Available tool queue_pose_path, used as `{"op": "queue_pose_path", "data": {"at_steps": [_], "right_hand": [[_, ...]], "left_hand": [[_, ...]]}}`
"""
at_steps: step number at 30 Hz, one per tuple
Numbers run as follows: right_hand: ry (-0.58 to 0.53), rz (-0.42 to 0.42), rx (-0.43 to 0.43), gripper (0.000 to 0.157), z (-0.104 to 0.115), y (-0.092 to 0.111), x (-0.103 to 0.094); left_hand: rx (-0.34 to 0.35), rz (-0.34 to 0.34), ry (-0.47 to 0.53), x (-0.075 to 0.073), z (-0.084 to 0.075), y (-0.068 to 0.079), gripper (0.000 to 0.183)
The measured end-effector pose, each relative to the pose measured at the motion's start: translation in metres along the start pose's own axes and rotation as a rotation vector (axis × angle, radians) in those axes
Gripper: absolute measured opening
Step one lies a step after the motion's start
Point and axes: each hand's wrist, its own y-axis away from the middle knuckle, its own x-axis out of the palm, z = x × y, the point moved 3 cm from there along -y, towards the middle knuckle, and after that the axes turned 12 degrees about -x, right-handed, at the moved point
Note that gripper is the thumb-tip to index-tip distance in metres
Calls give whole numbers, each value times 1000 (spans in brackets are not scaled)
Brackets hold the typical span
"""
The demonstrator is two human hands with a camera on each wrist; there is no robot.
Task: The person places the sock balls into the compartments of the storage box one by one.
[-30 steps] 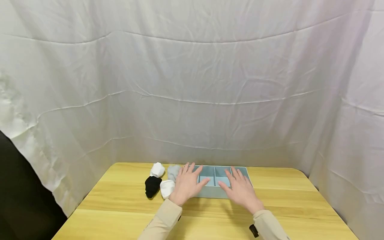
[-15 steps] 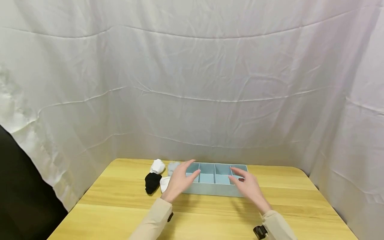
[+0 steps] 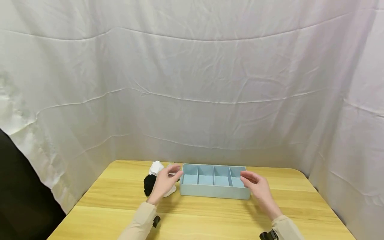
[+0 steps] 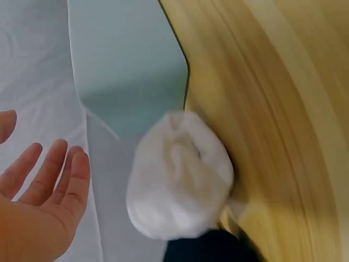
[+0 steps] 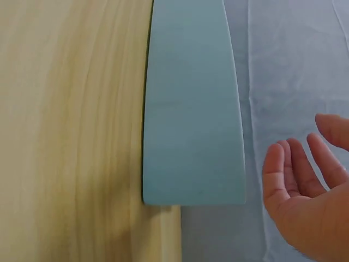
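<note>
A light blue box point(image 3: 214, 191) with several compartments in a row sits toward the back of the table. My left hand point(image 3: 164, 181) hovers off its left end, fingers loosely bent and holding nothing. Past the right end, my right hand point(image 3: 260, 188) is held in the air, thumb apart from the curved fingers. Left of the box lie balled-up socks: a white one point(image 3: 156, 167) at the back, a black one point(image 3: 149, 184) in front of it, and another white one point(image 4: 180, 180) partly behind my left hand. A grey sock is mostly hidden there.
The wooden table point(image 3: 210, 220) runs back to a pale hanging curtain point(image 3: 192, 83), which also closes in both sides. A large black shape point(image 3: 24, 193) stands at the lower left, beyond the table edge. Dark straps point(image 3: 269, 235) show at the sleeves.
Both hands have drawn apart from over the box, the left one moving left toward the socks, the right one moving right. Their spread fingers have relaxed into a curve. The box is uncovered.
</note>
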Motion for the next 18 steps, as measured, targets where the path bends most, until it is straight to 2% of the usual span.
{"op": "queue_pose_path", "data": {"at_steps": [3,7,9,13,18], "right_hand": [[-62,-32,31,49,-6,0,-9],[-207,-81,85,54,-16,-2,-19],[-228,-94,108,56,-22,-1,-23],[-167,-68,163,61,-34,0,-26],[-109,49,194,67,-45,1,-23]], "left_hand": [[-17,-31,10,-10,7,-4,37],[-39,-53,29,-22,18,-7,41],[-50,-51,51,-27,24,-8,42],[-85,-30,125,-37,36,-11,44],[-114,7,220,-48,44,-14,47]]}}
